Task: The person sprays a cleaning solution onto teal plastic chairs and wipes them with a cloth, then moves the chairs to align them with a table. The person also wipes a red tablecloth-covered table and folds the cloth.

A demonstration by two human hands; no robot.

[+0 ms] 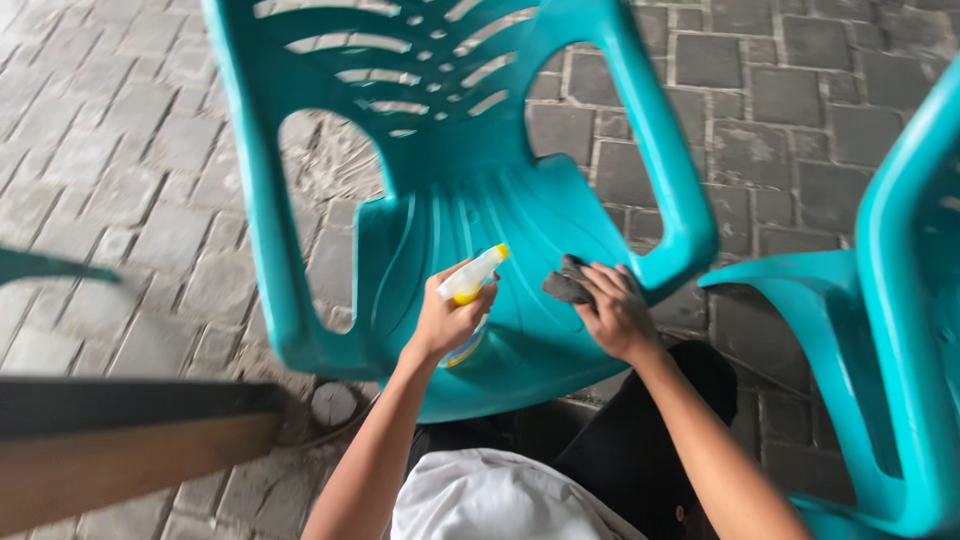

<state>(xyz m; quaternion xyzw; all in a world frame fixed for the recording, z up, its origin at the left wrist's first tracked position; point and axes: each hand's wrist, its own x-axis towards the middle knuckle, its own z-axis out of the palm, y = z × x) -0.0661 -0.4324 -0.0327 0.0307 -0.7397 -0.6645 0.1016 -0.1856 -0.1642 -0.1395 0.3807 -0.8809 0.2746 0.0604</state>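
We see the spray bottle (470,290) over the near part of the teal chair's seat (520,215), its white and yellow head tilted up and to the right, so its long axis runs from lower left, down in the palm, to upper right, with the nozzle aimed toward the far right of the seat. Our left hand (447,320) is clamped around the bottle's neck and body, fingers wrapped tight, the forearm rising from the near edge of the view. Just to the right, apart from the bottle, the dark grey cloth (565,285) lies bunched on the seat, and our right hand (615,310) presses down on it with fingers curled over its near side, close under the chair's right armrest (665,180). The two hands are near each other but not touching, the right one nearer to the armrest. A second teal chair (900,330) stands at the right, and grey paving stones (130,180) lie beneath.
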